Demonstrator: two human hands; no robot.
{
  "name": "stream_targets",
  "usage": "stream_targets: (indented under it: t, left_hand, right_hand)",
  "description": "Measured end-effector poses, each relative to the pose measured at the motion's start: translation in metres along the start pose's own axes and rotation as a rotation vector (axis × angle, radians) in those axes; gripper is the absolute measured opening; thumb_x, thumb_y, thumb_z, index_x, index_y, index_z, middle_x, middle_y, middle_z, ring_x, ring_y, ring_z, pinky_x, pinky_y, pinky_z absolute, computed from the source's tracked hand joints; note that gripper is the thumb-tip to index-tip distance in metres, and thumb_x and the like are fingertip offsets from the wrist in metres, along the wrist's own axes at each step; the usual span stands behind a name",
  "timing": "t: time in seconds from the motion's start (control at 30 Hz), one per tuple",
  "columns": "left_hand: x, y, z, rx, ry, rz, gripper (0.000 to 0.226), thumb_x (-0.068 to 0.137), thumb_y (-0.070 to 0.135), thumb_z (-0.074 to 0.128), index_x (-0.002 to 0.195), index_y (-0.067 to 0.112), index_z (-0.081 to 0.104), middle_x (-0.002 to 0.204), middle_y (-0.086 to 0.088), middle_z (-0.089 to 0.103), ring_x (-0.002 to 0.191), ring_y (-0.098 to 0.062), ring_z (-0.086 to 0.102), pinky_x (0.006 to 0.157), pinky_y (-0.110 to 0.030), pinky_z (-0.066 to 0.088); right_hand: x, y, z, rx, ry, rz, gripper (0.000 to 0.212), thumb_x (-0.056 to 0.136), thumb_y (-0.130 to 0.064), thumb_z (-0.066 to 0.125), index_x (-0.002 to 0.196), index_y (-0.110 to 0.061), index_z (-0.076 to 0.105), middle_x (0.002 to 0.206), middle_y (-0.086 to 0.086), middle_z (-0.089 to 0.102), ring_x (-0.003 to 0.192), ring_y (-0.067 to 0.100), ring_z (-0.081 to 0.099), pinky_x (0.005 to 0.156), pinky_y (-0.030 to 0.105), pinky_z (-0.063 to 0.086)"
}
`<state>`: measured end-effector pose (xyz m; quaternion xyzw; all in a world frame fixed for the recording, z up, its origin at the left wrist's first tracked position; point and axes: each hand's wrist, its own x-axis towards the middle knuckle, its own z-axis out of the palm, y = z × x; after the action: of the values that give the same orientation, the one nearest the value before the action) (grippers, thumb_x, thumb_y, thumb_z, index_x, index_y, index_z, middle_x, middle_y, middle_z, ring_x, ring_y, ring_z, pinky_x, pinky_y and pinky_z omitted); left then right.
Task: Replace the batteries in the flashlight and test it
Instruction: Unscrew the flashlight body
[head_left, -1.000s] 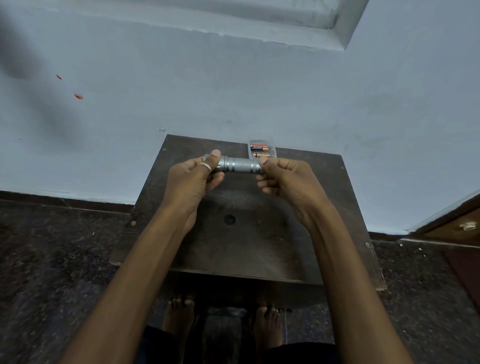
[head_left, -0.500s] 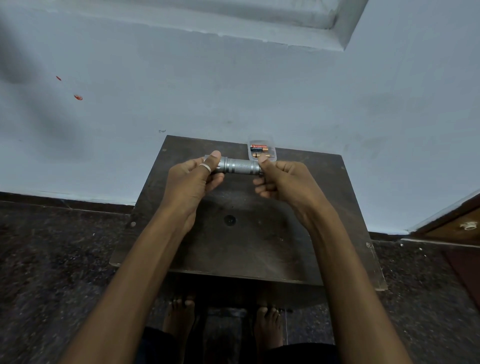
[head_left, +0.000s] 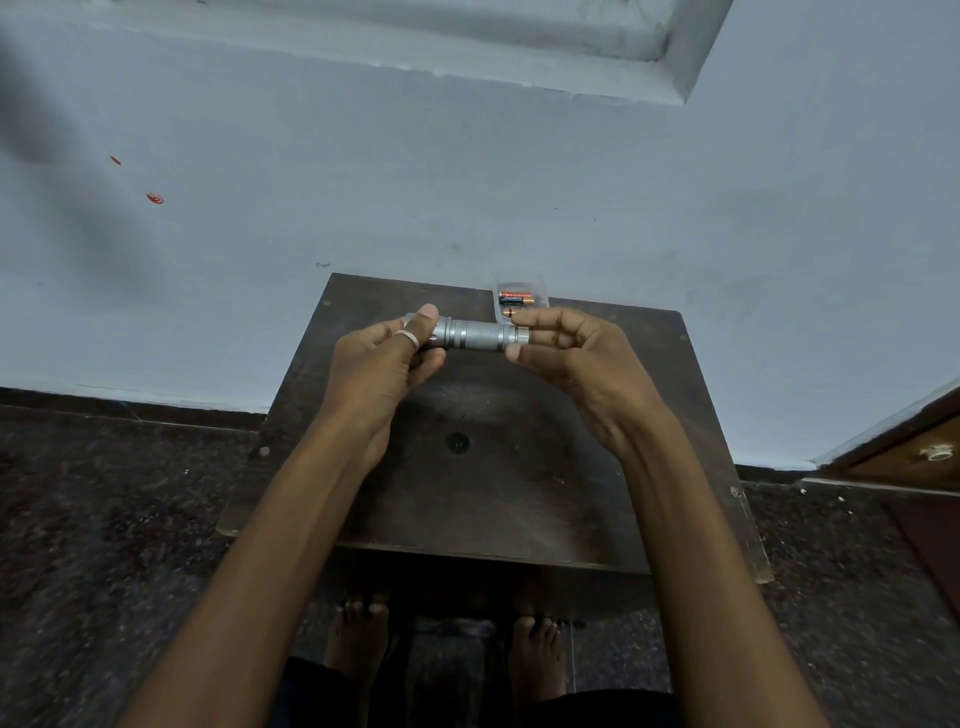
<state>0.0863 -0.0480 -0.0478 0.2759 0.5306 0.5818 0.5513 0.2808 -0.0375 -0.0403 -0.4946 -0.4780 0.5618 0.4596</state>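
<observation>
Right hand (head_left: 576, 358): thumb and fingertips (head_left: 519, 315) loosely curled around the tail end of the flashlight (head_left: 478, 335), fingers partly spread, index on top, thumb underneath. Tail cap looks seated, and the grip reads as light contact more than a firm pinch. Left hand (head_left: 384, 358): clamped on the head end, thumb lying along the top, other fingers wrapped under; ring (head_left: 407, 336) on the thumb. Flashlight is silver, knurled barrel, held level in the air between both hands, above the far part of the small dark table (head_left: 467, 493), not touching it.

Behind the right fingertips, at the table's far edge against the wall (head_left: 467, 182), a clear plastic case (head_left: 521, 299) holds the batteries (head_left: 515, 298), orange-and-black; exact count is hard to tell. Case appears unopened or at least untouched.

Step, as a judgement: opening stage, unscrewing the tail cap, right hand turning while left braces the body. Flashlight seems closed, nothing laid out on the table yet, so the task is early.

Next move calls for: firmer right pinch on the cap, counter-twist against the left hand, keep the barrel level so the old cells don't slide out, then set the cap down on the table where it won't roll.
</observation>
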Motion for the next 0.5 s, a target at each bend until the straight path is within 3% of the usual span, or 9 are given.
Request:
stream_targets:
  t: [0.07, 0.17, 0.27, 0.33, 0.43, 0.5]
  left_hand:
    - [0.0004, 0.0002, -0.0001, -0.002, 0.0, -0.002, 0.017, 0.088, 0.025, 0.072, 0.092, 0.008, 0.073, 0.085, -0.002, 0.071, 0.081, -0.008, 0.066, 0.076, -0.021, 0.057]
    - [0.0003, -0.0004, 0.0002, -0.001, -0.001, -0.001, 0.018, 0.088, 0.025, 0.073, 0.092, 0.007, 0.073, 0.085, -0.002, 0.071, 0.08, -0.008, 0.066, 0.075, -0.02, 0.057]
    - [0.001, 0.0001, -0.0005, 0.003, 0.002, -0.005, 0.019, 0.088, 0.025, 0.073, 0.093, 0.007, 0.073, 0.087, -0.003, 0.071, 0.081, -0.008, 0.066, 0.075, -0.02, 0.057]
    - [0.0018, 0.0007, -0.0016, -0.004, 0.005, -0.006, 0.019, 0.088, 0.025, 0.073, 0.093, 0.007, 0.073, 0.088, -0.003, 0.07, 0.081, -0.009, 0.066, 0.074, -0.019, 0.057]
    - [0.0018, 0.0011, -0.0021, -0.01, 0.007, -0.004, 0.018, 0.089, 0.025, 0.072, 0.093, 0.007, 0.073, 0.085, -0.001, 0.069, 0.079, -0.007, 0.065, 0.074, -0.019, 0.056]
    - [0.0013, 0.0009, -0.0015, -0.011, 0.006, -0.006, 0.018, 0.089, 0.025, 0.072, 0.093, 0.007, 0.073, 0.083, 0.0, 0.07, 0.079, -0.007, 0.066, 0.075, -0.02, 0.057]
  right_hand:
    - [-0.0017, -0.0015, 0.0043, -0.004, 0.017, 0.053, 0.018, 0.091, -0.013, 0.072, 0.104, -0.001, 0.072, 0.092, 0.012, 0.074, 0.079, 0.014, 0.071, 0.071, 0.019, 0.058]
    - [0.0001, 0.0006, 0.0066, -0.128, 0.061, 0.096, 0.035, 0.098, -0.032, 0.063, 0.096, 0.002, 0.072, 0.078, 0.011, 0.071, 0.061, 0.01, 0.067, 0.057, 0.017, 0.055]
    - [0.0013, 0.001, 0.0057, -0.12, 0.048, 0.071, 0.022, 0.098, -0.021, 0.065, 0.09, -0.002, 0.072, 0.075, 0.009, 0.069, 0.063, 0.011, 0.067, 0.059, 0.017, 0.056]
    - [0.001, -0.0002, 0.0048, -0.066, 0.022, 0.039, 0.009, 0.094, -0.009, 0.068, 0.099, -0.002, 0.072, 0.081, 0.009, 0.071, 0.073, 0.013, 0.068, 0.067, 0.019, 0.058]
    - [0.0005, -0.0018, 0.0032, -0.06, 0.016, -0.01, 0.026, 0.085, 0.007, 0.071, 0.11, -0.003, 0.071, 0.094, 0.012, 0.073, 0.082, 0.015, 0.067, 0.077, 0.022, 0.058]
    - [-0.0005, -0.0038, 0.0039, -0.04, 0.027, -0.015, 0.028, 0.083, 0.01, 0.071, 0.108, -0.004, 0.07, 0.094, 0.011, 0.072, 0.079, 0.013, 0.067, 0.076, 0.021, 0.058]
